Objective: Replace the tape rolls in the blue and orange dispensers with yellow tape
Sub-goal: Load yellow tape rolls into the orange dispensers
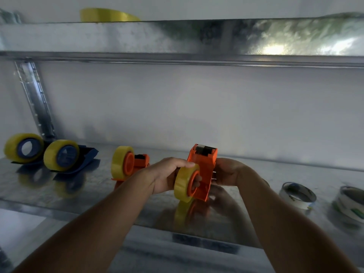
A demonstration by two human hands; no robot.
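Two-handed grip on orange dispenser [204, 168]

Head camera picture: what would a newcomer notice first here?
First, the orange dispenser with its yellow tape roll, held by the left hand and the right hand over the metal shelf. Next, to the left, another orange dispenser and two blue dispensers, all carrying yellow tape. At far right lie two loose whitish rolls.

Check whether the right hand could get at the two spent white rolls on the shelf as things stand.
Probably not at once: the right hand grips the orange dispenser. Once it lets go, nothing stands between it and the white rolls to its right on the shelf.
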